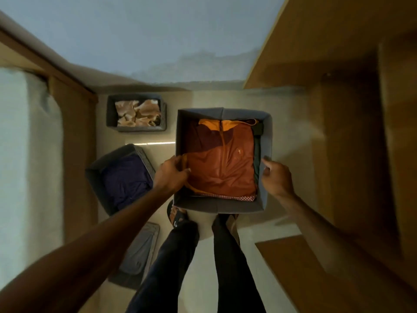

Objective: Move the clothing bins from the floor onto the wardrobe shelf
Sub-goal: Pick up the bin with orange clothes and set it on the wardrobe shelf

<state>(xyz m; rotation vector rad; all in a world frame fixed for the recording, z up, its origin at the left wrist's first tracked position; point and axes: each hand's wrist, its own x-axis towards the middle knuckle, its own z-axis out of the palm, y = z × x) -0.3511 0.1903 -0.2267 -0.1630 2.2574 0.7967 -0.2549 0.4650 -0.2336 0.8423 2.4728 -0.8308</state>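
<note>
A grey fabric bin point(266, 141) holding a folded orange jacket point(221, 163) hangs in front of me, above my feet. My left hand point(172, 175) grips its left wall, thumb inside against the jacket. My right hand point(276, 177) grips its right wall. Three more grey bins stand on the floor to the left: one with beige clothes point(137, 114), one with dark blue clothes point(121, 175), one with grey fabric point(137, 254) by my left leg. The wooden wardrobe point(352, 141) stands open on the right.
A bed with a pale mattress point(27, 154) and wooden frame runs along the left. A wardrobe door or panel point(297, 267) juts out at lower right. My legs and sandalled feet point(178, 219) are under the held bin. A blue-grey wall is ahead.
</note>
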